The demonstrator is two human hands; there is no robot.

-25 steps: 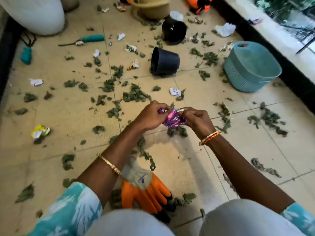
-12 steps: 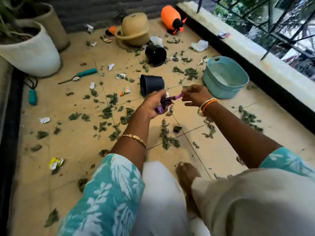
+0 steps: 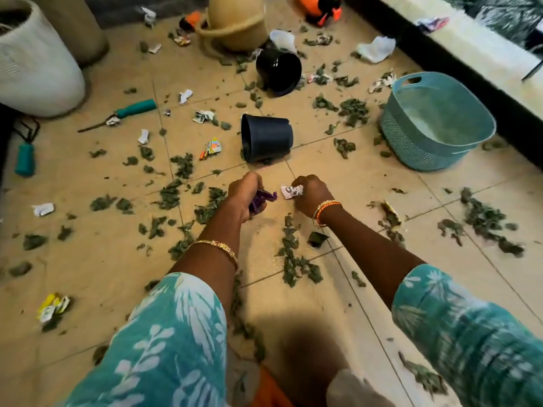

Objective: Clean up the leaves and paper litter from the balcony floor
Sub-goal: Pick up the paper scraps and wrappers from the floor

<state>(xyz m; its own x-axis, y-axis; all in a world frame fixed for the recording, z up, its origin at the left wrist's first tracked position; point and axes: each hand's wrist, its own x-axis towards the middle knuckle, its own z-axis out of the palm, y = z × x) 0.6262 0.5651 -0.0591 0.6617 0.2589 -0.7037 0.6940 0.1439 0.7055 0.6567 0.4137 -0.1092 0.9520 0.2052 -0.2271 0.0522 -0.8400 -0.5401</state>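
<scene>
My left hand (image 3: 244, 195) grips a crumpled purple wrapper (image 3: 263, 198) just above the tiled floor. Close beside it, my right hand (image 3: 313, 195) pinches a crumpled white paper scrap (image 3: 291, 191) at floor level. Dry green leaves (image 3: 293, 259) lie scattered all over the tiles, with more paper bits such as a white scrap (image 3: 43, 209), a yellow wrapper (image 3: 53, 306) and a colourful wrapper (image 3: 214, 147). A teal plastic basket (image 3: 470, 118) stands at the right, its inside apparently bare.
Two black pots lie tipped over, one (image 3: 266, 138) just beyond my hands and another (image 3: 279, 71) farther back. A white planter (image 3: 35, 69) stands far left, a tan pot (image 3: 235, 22) at the back. Teal-handled tools (image 3: 135, 108) lie left. A raised ledge (image 3: 470, 48) runs along the right.
My right hand has let go of the purple wrapper and dropped to the floor onto a white paper scrap. The left hand keeps the wrapper. The view tilted down again.
</scene>
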